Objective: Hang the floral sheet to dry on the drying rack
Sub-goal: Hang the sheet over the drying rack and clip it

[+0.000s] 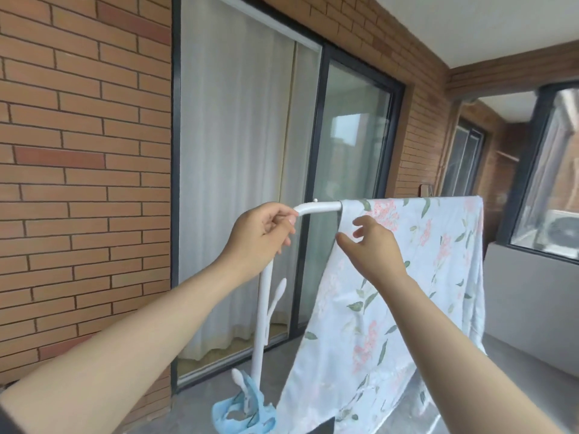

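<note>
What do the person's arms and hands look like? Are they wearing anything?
The left arm and the right arm are bare, with no sleeves over them. The left hand and the right hand wear no gloves, and no rings, watch or bracelet show. A dark patch in the bottom left corner might be a sleeve's edge.

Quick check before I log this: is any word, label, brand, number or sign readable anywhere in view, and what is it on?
None: no readable text in this view.
floral sheet: only a flower-and-leaf print, no tag showing.
drying rack: plain white, no brand mark visible.
brick wall and glass door: no sign or number.
</note>
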{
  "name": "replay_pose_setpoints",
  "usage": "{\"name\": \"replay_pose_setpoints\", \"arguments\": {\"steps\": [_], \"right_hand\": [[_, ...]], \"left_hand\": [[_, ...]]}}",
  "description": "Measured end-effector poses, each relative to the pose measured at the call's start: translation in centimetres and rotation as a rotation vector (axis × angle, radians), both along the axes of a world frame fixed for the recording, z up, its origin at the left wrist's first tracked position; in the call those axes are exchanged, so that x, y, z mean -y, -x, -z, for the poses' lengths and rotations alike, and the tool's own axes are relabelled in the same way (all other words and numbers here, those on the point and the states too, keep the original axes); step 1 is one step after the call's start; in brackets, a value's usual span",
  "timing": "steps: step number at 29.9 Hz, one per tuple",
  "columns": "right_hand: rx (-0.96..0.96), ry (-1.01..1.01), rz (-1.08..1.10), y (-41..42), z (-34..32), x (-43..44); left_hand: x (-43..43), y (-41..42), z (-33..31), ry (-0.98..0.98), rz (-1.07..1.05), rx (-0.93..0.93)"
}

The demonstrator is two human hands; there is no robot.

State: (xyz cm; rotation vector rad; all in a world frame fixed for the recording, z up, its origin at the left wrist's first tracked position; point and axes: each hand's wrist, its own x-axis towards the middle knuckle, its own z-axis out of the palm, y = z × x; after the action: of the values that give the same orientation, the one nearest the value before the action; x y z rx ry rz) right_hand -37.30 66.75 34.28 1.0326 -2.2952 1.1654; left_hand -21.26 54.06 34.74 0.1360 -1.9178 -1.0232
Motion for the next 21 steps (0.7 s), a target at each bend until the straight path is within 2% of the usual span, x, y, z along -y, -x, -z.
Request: {"name": "replay_pose_setpoints", "arguments": {"steps": [4, 8, 13, 17, 21], "right_hand": [[-0.070, 0.030, 0.089, 0.2, -1.6, 2.3], [-0.096, 0.050, 0.131, 1.2, -2.4, 3.4], [-0.126, 0.053, 0.197, 1.9, -3.1, 2.7], [-0.096, 0.056, 0.211, 1.6, -3.4, 2.0], [-0.142, 0.020, 0.284, 0.9, -3.6, 1.5]], "left_hand": [[2.6, 1.1, -1.5, -0.073, -0.029, -0.063], [4.3, 3.3, -1.8, -0.173, -0.024, -0.046], [6.1, 6.5, -2.5, -0.230, 0.171, 0.033], [7.9, 9.2, -3.1, -0.442, 0.432, 0.027], [8.6, 12.1, -2.9, -0.447, 0.592, 0.057]]}}
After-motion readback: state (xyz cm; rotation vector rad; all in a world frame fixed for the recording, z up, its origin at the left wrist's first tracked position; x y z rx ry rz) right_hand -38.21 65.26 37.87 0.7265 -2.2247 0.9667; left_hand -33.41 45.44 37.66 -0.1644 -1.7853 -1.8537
